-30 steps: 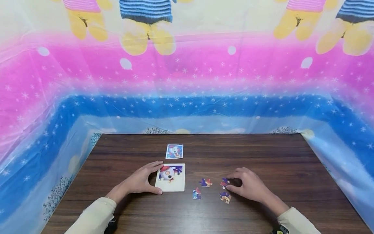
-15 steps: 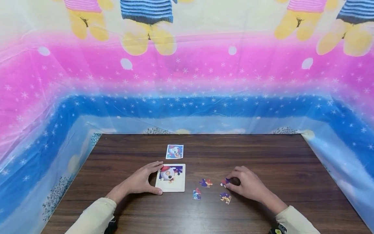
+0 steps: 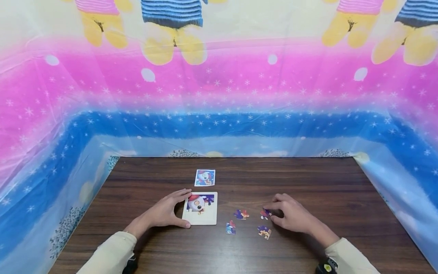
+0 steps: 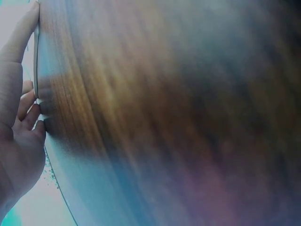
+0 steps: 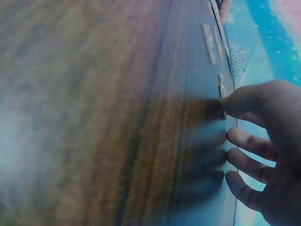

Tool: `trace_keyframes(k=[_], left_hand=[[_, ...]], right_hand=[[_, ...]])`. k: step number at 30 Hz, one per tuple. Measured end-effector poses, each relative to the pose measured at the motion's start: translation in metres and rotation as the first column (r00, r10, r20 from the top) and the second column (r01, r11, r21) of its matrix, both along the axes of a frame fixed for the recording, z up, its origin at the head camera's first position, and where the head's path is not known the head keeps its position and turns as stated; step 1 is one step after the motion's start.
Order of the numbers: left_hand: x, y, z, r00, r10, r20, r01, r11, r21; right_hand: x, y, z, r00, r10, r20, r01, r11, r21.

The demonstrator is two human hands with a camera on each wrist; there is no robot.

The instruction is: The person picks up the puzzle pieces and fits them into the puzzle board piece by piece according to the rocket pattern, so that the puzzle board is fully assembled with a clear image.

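Note:
In the head view my left hand (image 3: 167, 209) holds the left side of a square, pale puzzle board (image 3: 202, 218), thumb at its near corner and fingers at its far one. A partial picture of a white-faced figure in a red hat fills the board's upper part. My right hand (image 3: 292, 215) has index finger and thumb at the edges of a purple and red puzzle piece (image 3: 265, 214) on the table. In the right wrist view a fingertip (image 5: 226, 104) meets this piece, seen edge-on. The left wrist view shows the left hand (image 4: 21, 127) along the board's edge.
A purple and orange piece (image 3: 241, 214) and a blue and red one (image 3: 230, 227) lie right of the board. Another purple and yellow piece (image 3: 264, 232) lies nearer me. Behind the board is a small picture card (image 3: 205, 177). A printed cloth (image 3: 219, 125) surrounds the brown table (image 3: 308, 182).
My right index finger and thumb have shifted around the purple and red piece, which has turned and slid slightly right. The left hand and the board have stayed in place.

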State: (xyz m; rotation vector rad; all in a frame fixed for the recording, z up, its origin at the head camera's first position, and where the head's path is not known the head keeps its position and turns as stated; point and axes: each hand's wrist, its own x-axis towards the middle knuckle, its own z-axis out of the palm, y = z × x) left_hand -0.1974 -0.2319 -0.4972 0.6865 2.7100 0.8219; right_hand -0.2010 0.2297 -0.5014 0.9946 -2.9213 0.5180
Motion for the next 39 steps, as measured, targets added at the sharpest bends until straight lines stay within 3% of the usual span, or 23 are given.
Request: trace_keyframes(k=[12, 22, 26, 33, 39], left_hand=[[0.0, 0.0, 0.0, 1.0, 0.004, -0.004, -0.004, 1.0, 0.001], [0.0, 0.001, 0.0, 1.0, 0.007, -0.001, -0.007, 1.0, -0.004], [0.001, 0.0, 0.001, 1.0, 0.007, 0.0, -0.007, 1.0, -0.005], [0.0, 0.0, 0.0, 1.0, 0.003, -0.001, -0.003, 1.0, -0.005], [0.0, 0.0, 0.001, 1.0, 0.002, -0.004, -0.002, 1.0, -0.002]], right_hand=[[-0.003, 0.005, 0.001, 0.999, -0.029, 0.03, 0.029, 1.0, -0.008], [-0.008, 0.009, 0.004, 0.998, 0.061, -0.012, -0.061, 0.998, -0.012], [-0.01, 0.007, 0.005, 0.998, 0.054, -0.025, -0.053, 0.998, 0.026], [-0.012, -0.013, 0.012, 0.997, 0.017, -0.078, -0.017, 1.0, 0.0], [-0.013, -0.041, 0.017, 0.991, 0.057, -0.123, -0.061, 0.998, -0.034]])
